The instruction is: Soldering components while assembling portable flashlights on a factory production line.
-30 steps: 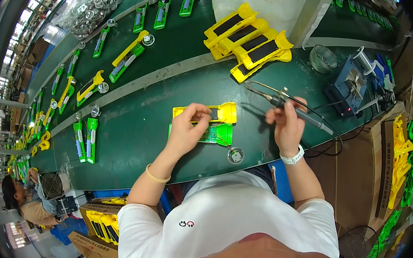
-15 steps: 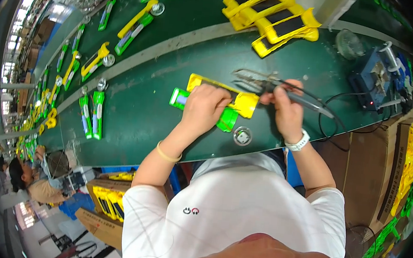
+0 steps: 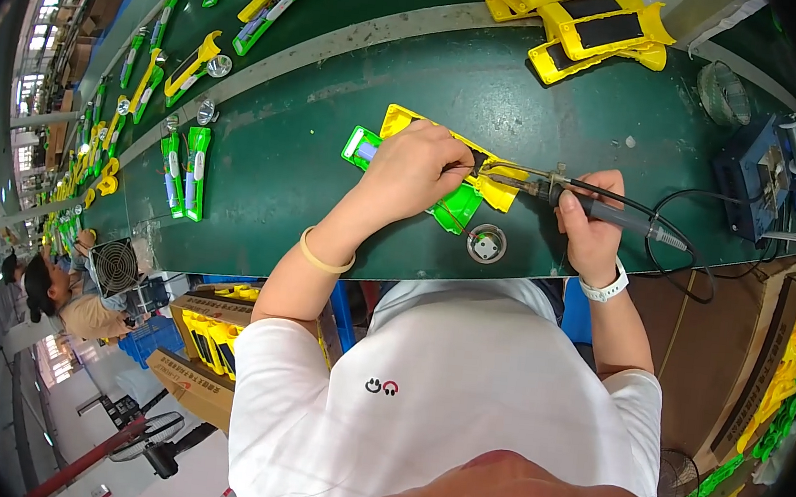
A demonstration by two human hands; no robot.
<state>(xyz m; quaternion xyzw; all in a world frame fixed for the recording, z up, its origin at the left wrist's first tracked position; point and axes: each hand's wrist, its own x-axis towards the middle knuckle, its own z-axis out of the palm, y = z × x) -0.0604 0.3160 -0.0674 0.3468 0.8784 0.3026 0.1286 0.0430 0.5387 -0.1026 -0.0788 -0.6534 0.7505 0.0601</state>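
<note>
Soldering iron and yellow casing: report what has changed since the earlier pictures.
The soldering iron has come in over the yellow casing, its tip now near the left hand. The yellow casing and green casing have turned to a slant, right ends toward the person. Unchanged: the right hand holds the soldering iron; the round reflector lies near the bench edge.

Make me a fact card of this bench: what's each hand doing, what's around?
Left hand: on a yellow casing; exact grip hidden
Right hand: holding a corded tool, tip close to the left hand
Partly under yellow casing: green casing
Nearest person's lap: round clear lamp piece
Far side: yellow casing pile
Far right: blue box, clear bowl
</note>
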